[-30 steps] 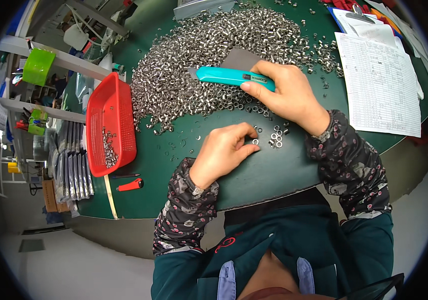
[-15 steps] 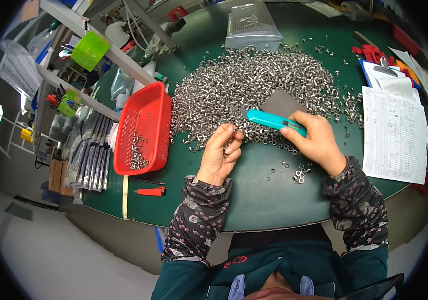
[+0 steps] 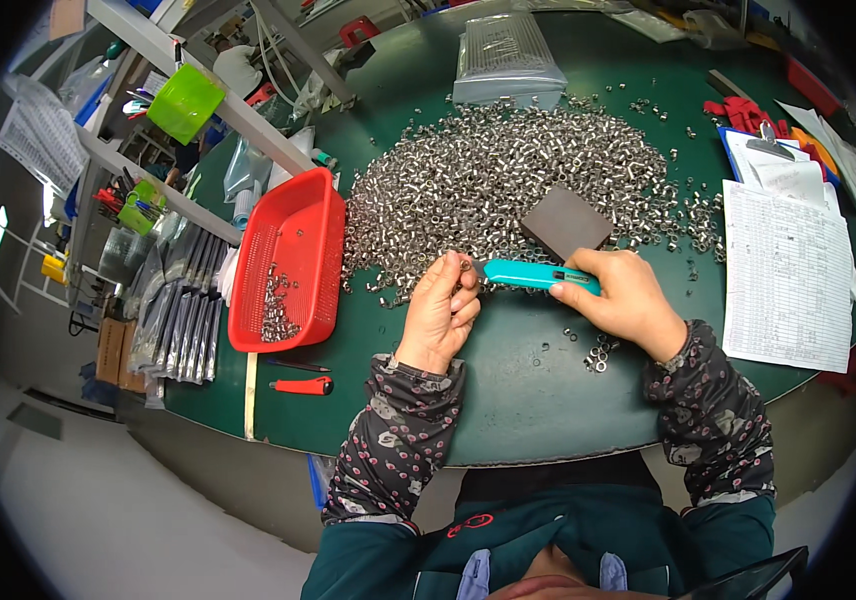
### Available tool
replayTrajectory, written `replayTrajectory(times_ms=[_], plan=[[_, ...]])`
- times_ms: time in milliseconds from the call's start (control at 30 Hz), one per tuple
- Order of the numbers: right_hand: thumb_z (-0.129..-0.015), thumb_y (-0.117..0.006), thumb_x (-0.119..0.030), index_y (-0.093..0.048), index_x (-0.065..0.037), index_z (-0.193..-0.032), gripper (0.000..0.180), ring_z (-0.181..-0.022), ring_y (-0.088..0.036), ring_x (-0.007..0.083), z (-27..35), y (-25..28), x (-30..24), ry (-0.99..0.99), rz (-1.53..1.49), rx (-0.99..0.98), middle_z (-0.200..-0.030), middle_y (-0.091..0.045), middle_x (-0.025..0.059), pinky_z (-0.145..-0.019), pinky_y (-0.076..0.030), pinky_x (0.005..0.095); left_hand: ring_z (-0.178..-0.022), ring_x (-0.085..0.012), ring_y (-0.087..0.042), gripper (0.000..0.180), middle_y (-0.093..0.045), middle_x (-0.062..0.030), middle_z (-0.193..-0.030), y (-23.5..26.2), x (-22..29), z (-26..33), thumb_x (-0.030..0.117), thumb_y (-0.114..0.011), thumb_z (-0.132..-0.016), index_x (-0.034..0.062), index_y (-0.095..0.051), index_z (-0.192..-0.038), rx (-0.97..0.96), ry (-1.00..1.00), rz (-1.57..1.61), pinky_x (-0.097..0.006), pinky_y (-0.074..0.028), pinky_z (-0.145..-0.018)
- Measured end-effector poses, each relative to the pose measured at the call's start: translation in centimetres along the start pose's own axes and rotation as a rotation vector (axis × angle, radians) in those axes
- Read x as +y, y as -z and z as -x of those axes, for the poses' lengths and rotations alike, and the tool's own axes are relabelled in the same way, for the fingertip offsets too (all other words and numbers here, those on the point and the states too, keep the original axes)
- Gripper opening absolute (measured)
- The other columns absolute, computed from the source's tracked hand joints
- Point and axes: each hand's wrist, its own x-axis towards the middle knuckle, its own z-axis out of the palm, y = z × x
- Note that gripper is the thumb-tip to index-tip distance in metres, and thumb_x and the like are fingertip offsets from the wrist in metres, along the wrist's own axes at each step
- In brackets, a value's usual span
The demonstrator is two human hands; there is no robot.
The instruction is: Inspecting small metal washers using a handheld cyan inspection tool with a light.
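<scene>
Between the thumb and fingers of my left hand [image 3: 440,312] is a small metal ring [image 3: 465,265]. My right hand [image 3: 628,300] grips a teal utility knife [image 3: 533,274], its blade end pointing left and meeting the ring in the left fingers. Just beyond both hands spreads a large heap of small shiny metal rings [image 3: 498,170]. A dark grey rectangular block [image 3: 568,222] rests at the heap's near right side. Several loose rings [image 3: 601,354] lie on the green table below my right hand.
At the left stands a red plastic basket [image 3: 323,260] with some rings inside. A red utility knife [image 3: 303,386] lies near it. Printed sheets [image 3: 788,280] and a clipboard [image 3: 770,146] are at the right. Clear plastic bags [image 3: 508,55] lie behind the heap on the green table [image 3: 548,420].
My right hand has lowered the teal knife and brought its blade to the ring in my left fingers. More of the grey block shows. My left hand has stayed nearly in place.
</scene>
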Motion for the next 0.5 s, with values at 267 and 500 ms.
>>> replayTrajectory(times_ms=[267, 500], plan=[[-0.074, -0.063, -0.035, -0.062, -0.005, -0.080, 0.031, -0.061, -0.059, 0.0313, 0.09, -0.01, -0.21, 0.044, -0.001, 0.076, -0.062, -0.058, 0.0142, -0.056, -0.045, 0.0408, -0.046, -0.0032, -0.032, 0.023, -0.049, -0.0018, -0.070, 0.20, -0.18, 0.06, 0.028, -0.048, -0.092, 0.0059, -0.052, -0.087, 0.043, 0.031, -0.006, -0.016, -0.024, -0.035], [-0.075, -0.063, -0.033, -0.062, -0.005, -0.079, 0.029, -0.061, -0.059, 0.0305, -0.07, 0.34, -0.06, 0.034, -0.033, 0.120, -0.064, -0.059, 0.0137, -0.055, -0.044, 0.0395, -0.046, -0.0032, -0.033, 0.023, -0.051, -0.0025, -0.073, -0.22, 0.04, 0.10, 0.028, -0.048, -0.092, 0.0054, -0.053, -0.089, 0.084, 0.078, 0.039, -0.016, -0.024, -0.035]])
